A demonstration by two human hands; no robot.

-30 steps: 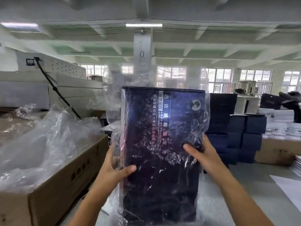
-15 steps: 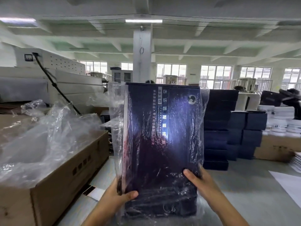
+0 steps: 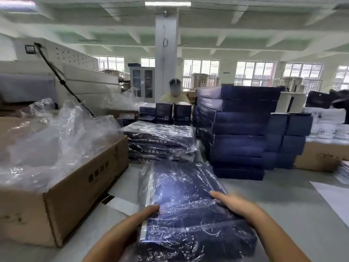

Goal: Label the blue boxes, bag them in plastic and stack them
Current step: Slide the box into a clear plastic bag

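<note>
Box: the bagged blue box (image 3: 187, 210) lies nearly flat, near centre over the grey table (image 3: 283, 205), just short of the stack of bagged boxes (image 3: 160, 142).
Left hand (image 3: 130, 225): grips its left edge, thumb on top, fingers hidden beneath.
Right hand (image 3: 239, 207): grips its right edge the same way.
Writing: pale print, too blurred to read.
Arms: both reach forward.

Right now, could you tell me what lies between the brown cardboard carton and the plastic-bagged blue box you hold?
In the head view, only grey table with a white paper slip, dark at one end, beside the brown cardboard carton.
</note>
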